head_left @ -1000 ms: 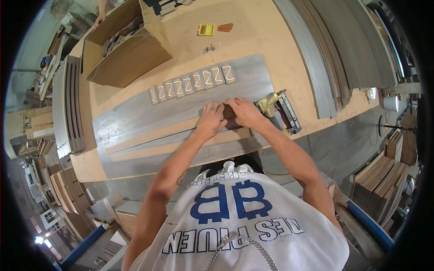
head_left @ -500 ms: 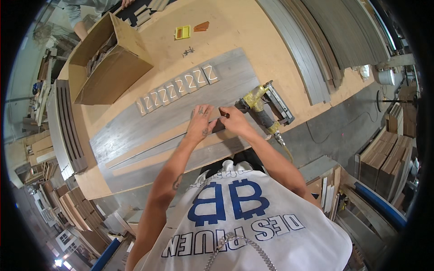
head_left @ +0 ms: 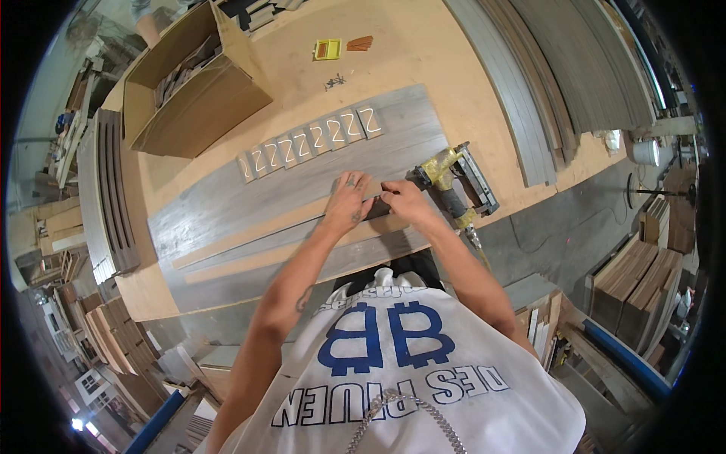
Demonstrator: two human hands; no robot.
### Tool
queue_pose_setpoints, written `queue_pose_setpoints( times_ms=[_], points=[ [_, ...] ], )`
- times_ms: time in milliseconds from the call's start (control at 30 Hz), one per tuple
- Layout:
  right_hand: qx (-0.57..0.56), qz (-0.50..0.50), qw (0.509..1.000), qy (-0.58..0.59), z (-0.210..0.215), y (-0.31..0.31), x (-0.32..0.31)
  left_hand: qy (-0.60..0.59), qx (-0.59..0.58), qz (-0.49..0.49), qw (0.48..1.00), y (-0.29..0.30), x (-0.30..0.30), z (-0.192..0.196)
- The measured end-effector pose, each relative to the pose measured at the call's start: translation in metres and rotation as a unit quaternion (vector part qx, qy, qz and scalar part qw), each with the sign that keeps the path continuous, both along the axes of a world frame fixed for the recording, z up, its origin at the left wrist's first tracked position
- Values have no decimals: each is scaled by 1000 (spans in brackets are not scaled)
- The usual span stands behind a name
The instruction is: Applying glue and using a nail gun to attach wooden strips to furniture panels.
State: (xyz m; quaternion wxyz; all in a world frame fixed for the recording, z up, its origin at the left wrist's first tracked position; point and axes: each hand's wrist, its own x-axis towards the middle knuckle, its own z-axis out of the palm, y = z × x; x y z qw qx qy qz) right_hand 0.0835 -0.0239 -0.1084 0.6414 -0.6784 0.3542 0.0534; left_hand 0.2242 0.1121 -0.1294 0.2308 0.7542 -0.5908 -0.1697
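Note:
A long, narrow wooden strip [head_left: 261,234], tan and grey, lies across a wide grey plank [head_left: 181,227] on the table. My left hand [head_left: 349,203] rests over its right part, fingers bent across the far side and thumb on the near side. At the strip's right end, my right hand [head_left: 406,203] is closed in a pinch, close to the left thumb; what the fingertips hold is dark and mostly hidden. Along the plank's far side runs a row of small grey wood pieces [head_left: 316,139], each with a white squiggle of glue. A yellow-green nail gun [head_left: 441,172] lies just right of my right hand.
An open cardboard box [head_left: 204,106] of wood pieces stands far left. Behind the plank are a yellow tray [head_left: 327,50], orange-brown strips [head_left: 360,44] and small dark bits [head_left: 334,81]. Long boards [head_left: 522,91] are stacked right, more [head_left: 113,197] left. Another person's arm [head_left: 147,29] shows behind the box.
The view has shifted slightly, moving the table's things in the picture. My hands stay at the strip's right end, the right one's fingers a little more closed over it.

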Motion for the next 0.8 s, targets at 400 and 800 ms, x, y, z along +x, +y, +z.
queue_pose_setpoints(
  times_ms=[400,800],
  points=[
    [-16,-52,998,9,18,5,-4,3,7,0,1000,-1,-2,4],
    [-433,-62,877,200,41,-56,-70,-5,-8,5,1000,3,2,1]
  ],
)
